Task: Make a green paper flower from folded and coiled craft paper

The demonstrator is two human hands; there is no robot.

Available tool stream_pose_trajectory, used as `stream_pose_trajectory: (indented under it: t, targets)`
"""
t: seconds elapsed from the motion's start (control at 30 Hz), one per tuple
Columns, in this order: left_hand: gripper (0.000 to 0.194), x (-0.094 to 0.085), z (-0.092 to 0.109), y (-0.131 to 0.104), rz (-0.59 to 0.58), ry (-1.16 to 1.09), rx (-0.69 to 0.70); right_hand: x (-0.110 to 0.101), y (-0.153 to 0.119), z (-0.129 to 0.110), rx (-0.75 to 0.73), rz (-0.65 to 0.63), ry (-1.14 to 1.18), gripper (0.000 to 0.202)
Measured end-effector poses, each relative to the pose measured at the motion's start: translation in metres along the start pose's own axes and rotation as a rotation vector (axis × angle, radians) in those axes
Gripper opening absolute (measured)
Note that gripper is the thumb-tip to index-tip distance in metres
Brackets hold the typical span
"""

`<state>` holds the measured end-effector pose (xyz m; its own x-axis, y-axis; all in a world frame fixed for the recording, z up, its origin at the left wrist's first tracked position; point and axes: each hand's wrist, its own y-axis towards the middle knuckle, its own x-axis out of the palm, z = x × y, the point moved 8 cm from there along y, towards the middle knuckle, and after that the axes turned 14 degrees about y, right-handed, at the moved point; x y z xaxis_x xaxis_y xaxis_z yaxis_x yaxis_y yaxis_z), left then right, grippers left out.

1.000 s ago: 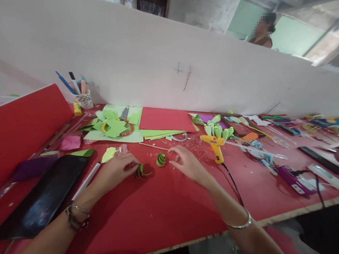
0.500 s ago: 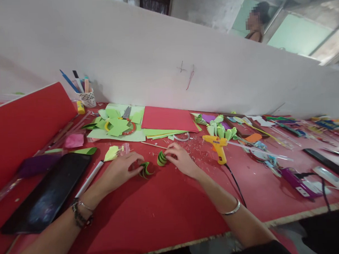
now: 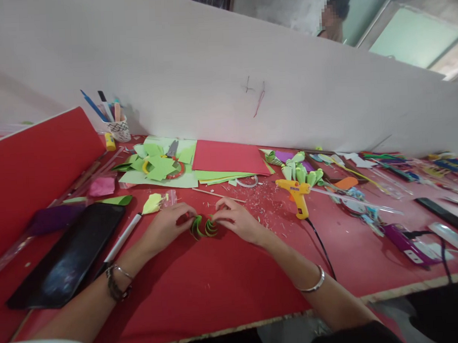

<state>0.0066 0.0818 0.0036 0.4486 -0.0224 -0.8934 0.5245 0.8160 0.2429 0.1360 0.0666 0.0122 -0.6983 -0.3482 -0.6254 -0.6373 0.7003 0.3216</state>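
Observation:
Two curled green paper pieces stand close together over the red tabletop (image 3: 203,279). Fingertips of my left hand (image 3: 169,224) pinch the left green paper curl (image 3: 196,228). The right green paper curl (image 3: 210,228) is held between the thumb and fingers of my right hand (image 3: 239,222). Their curved strips face each other, nearly touching; whether they meet I cannot tell. Just behind my hands lies a thin wooden stick (image 3: 215,194). To the right of my right hand rests a yellow glue gun (image 3: 299,198) with a black cord.
A dark phone-like slab (image 3: 68,257) and a white marker (image 3: 122,239) lie left. Green paper pieces (image 3: 162,168), scissors (image 3: 172,148) and red sheets (image 3: 230,157) are at the back. Rolled green cones (image 3: 300,173) and a purple power strip (image 3: 409,244) sit right. A person (image 3: 336,15) is beyond the wall.
My right hand has brought its green paper curl left and slightly down, beside the one in my left hand. My left hand has hardly moved.

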Motion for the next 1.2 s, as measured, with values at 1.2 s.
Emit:
stream_pose_trajectory:
  t: [1.2]
  targets:
    - [0.009,0.003,0.007,0.003,0.013,-0.146,0.020,0.014,0.014,-0.013,-0.102,-0.206,-0.462,0.016]
